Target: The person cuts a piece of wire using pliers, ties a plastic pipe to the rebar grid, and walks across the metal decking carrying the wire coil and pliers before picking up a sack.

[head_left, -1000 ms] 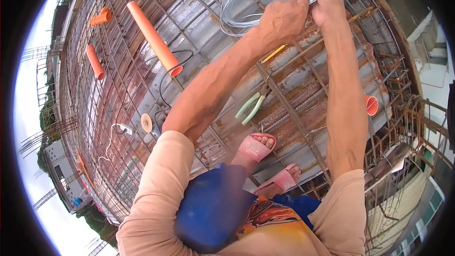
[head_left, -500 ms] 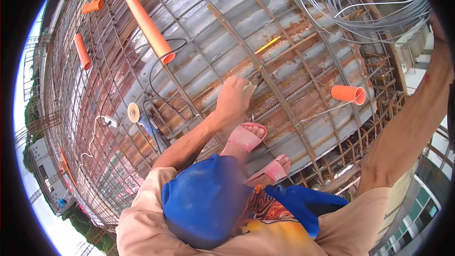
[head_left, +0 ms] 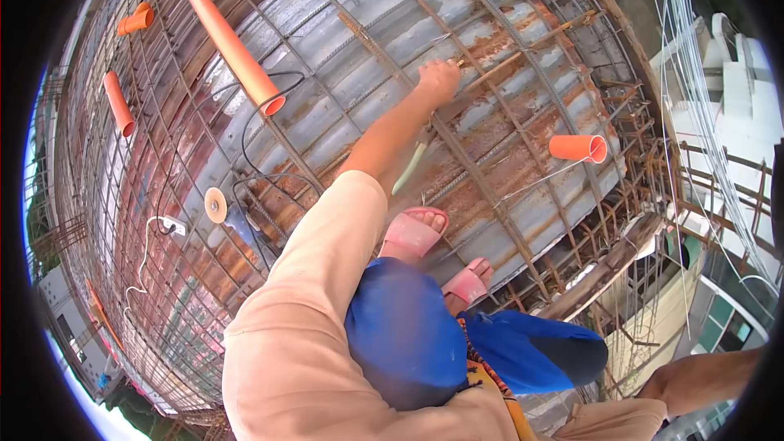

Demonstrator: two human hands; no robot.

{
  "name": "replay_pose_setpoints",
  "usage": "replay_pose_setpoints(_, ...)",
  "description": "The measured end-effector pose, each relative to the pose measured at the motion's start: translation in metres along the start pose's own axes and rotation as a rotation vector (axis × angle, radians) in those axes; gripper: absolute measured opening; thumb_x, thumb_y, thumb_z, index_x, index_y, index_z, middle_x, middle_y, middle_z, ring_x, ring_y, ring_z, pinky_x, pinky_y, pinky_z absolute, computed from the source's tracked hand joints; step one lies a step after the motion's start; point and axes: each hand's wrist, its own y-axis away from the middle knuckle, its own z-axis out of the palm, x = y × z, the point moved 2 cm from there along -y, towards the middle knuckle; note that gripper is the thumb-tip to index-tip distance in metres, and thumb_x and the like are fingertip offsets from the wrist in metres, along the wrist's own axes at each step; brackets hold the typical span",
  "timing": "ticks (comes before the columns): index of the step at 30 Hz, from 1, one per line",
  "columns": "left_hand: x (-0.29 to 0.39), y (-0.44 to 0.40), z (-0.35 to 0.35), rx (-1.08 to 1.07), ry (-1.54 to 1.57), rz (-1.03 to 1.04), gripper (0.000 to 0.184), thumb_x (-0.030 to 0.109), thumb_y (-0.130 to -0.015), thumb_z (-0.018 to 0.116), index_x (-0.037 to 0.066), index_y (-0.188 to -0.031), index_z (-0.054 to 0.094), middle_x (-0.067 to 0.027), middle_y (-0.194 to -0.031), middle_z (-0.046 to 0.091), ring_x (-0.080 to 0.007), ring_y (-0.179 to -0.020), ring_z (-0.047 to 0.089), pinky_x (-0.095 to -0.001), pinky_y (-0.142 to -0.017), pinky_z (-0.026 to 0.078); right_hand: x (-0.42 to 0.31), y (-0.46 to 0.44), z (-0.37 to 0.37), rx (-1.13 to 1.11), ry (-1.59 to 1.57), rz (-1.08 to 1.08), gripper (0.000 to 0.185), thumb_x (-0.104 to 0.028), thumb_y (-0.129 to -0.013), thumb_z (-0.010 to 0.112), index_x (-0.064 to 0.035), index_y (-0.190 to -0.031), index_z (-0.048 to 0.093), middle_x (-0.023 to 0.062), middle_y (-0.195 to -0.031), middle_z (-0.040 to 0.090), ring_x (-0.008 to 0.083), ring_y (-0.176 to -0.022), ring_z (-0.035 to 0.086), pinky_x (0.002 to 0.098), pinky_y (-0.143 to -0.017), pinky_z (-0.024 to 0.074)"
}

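My left hand [head_left: 441,82] is closed at the yellow pencil, whose end [head_left: 461,62] pokes out past the fingers, above the rebar grid. Beneath my left wrist and forearm lie pliers with pale green handles [head_left: 408,168], partly hidden. My right forearm [head_left: 706,380] reaches out past the lower right edge, and the hand itself is out of view. Strands of the silvery wire coil [head_left: 709,114] hang down the right side; what holds them cannot be seen. A short orange pipe [head_left: 576,148] with thin wire at its mouth sits right of the pliers.
A rebar grid [head_left: 482,175] covers rusty corrugated sheets. A long orange pipe [head_left: 237,53], a short pipe [head_left: 119,104], a pipe fitting [head_left: 135,20], a grinder [head_left: 237,220] with black cable and a white power strip [head_left: 171,225] lie leftward. The deck edge [head_left: 600,265] drops off right.
Both hands were at the wire coil; they have parted. The coil has swung out right, and my right hand has left view. My left hand went to the pliers, then up to the pencil.
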Motion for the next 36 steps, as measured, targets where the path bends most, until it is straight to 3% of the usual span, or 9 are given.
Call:
replay_pose_setpoints(5, -0.007, 0.02, -0.06, 0.328, 0.301, 0.077, 0.023, 0.002, -0.078, 0.055, -0.004, -0.1, 0.051, -0.0232, -0.097, 0.051, -0.0376, -0.088, 0.054, -0.0439, -0.075, 0.049, 0.005, 0.042, -0.011, 0.134, 0.014, -0.119, 0.048, -0.049, -0.101, 0.034, -0.0019, -0.096, 0.04, -0.0019, -0.059, 0.022, 0.011, -0.05, 0.019, 0.0278, -0.043, 0.0186)
replay_pose_setpoints(8, -0.013, 0.083, -0.079, 0.256, 0.411, -0.056, 0.02, 0.001, -0.077, 0.054, -0.003, -0.097, 0.05, -0.0247, -0.094, 0.049, -0.0391, -0.085, 0.05, -0.0463, -0.075, 0.045, 0.016, 0.056, -0.017, 0.205, 0.013, -0.144, 0.055, -0.052, -0.101, 0.031, 0.0014, -0.102, 0.044, -0.0017, -0.059, 0.023, 0.0111, -0.05, 0.018, 0.0285, -0.042, 0.0174)
replay_pose_setpoints(12, -0.021, 0.141, -0.04, 0.413, 0.412, 0.163, 0.02, 0.007, -0.08, 0.057, -0.001, -0.098, 0.051, -0.0241, -0.096, 0.05, -0.0408, -0.088, 0.053, -0.0479, -0.076, 0.045, 0.033, 0.064, -0.017, 0.181, 0.023, -0.129, 0.061, -0.053, -0.101, 0.032, 0.0062, -0.111, 0.046, -0.0019, -0.059, 0.023, 0.0109, -0.05, 0.019, 0.0283, -0.042, 0.0175)
replay_pose_setpoints(14, -0.006, 0.181, -0.03, 0.263, 0.542, -0.097, 0.025, 0.008, -0.078, 0.065, 0.001, -0.1, 0.054, -0.0195, -0.097, 0.053, -0.0379, -0.09, 0.054, -0.0471, -0.076, 0.045, 0.034, 0.074, -0.023, 0.137, 0.029, -0.111, 0.061, -0.052, -0.101, 0.033, 0.0068, -0.113, 0.045, -0.0024, -0.059, 0.023, 0.0106, -0.049, 0.02, 0.0275, -0.041, 0.0177)
replay_pose_setpoints(16, 0.018, 0.218, -0.027, 0.046, 0.597, -0.061, 0.028, 0.012, -0.078, 0.068, 0.002, -0.101, 0.056, -0.0157, -0.095, 0.055, -0.0349, -0.093, 0.054, -0.0445, -0.076, 0.044, 0.026, 0.09, -0.02, 0.172, 0.061, -0.119, 0.059, -0.05, -0.101, 0.034, 0.0064, -0.114, 0.045, -0.0028, -0.059, 0.023, 0.0102, -0.048, 0.021, 0.0268, -0.041, 0.0179)
replay_pose_setpoints(22, 0.09, 0.232, -0.003, -0.006, 0.398, 0.752, 0.028, 0.016, -0.08, 0.058, 0.005, -0.105, 0.059, -0.0077, -0.098, 0.055, -0.0237, -0.099, 0.052, -0.0371, -0.08, 0.039, 0.017, 0.129, -0.005, 0.263, 0.185, -0.195, 0.048, -0.047, -0.101, 0.039, 0.0007, -0.107, 0.043, -0.0029, -0.06, 0.024, 0.0088, -0.047, 0.021, 0.0263, -0.04, 0.018)
replay_pose_setpoints(26, 0.108, 0.215, 0.032, 0.089, 0.266, 0.762, 0.037, 0.018, -0.078, 0.056, 0.004, -0.112, 0.058, -0.0054, -0.097, 0.055, -0.0206, -0.098, 0.05, -0.0359, -0.077, 0.036, 0.053, 0.131, 0.02, 0.369, -0.369, -0.706, 0.045, -0.048, -0.101, 0.036, -0.0031, -0.1, 0.041, -0.003, -0.06, 0.024, 0.0088, -0.047, 0.022, 0.0259, -0.039, 0.0179)
replay_pose_setpoints(31, 0.115, 0.225, 0.035, 0.126, 0.228, 0.781, 0.036, 0.019, -0.079, 0.056, 0.004, -0.112, 0.059, -0.0036, -0.094, 0.054, -0.0195, -0.093, 0.05, -0.0361, -0.075, 0.036, 0.03, 0.158, 0.016, 0.326, 0.116, -0.219, 0.044, -0.048, -0.102, 0.033, -0.005, -0.096, 0.039, -0.0027, -0.059, 0.025, 0.009, -0.047, 0.024, 0.0256, -0.039, 0.0181)
replay_pose_setpoints(36, 0.123, 0.231, 0.035, 0.08, 0.218, 0.868, 0.039, 0.02, -0.078, 0.057, 0.005, -0.114, 0.058, -0.0032, -0.091, 0.053, -0.0191, -0.09, 0.05, -0.0365, -0.074, 0.036, 0.027, 0.176, 0.016, 0.297, 0.16, -0.17, 0.046, -0.047, -0.101, 0.036, -0.0015, -0.103, 0.041, -0.0021, -0.059, 0.026, 0.0102, -0.048, 0.026, 0.0267, -0.04, 0.0204)
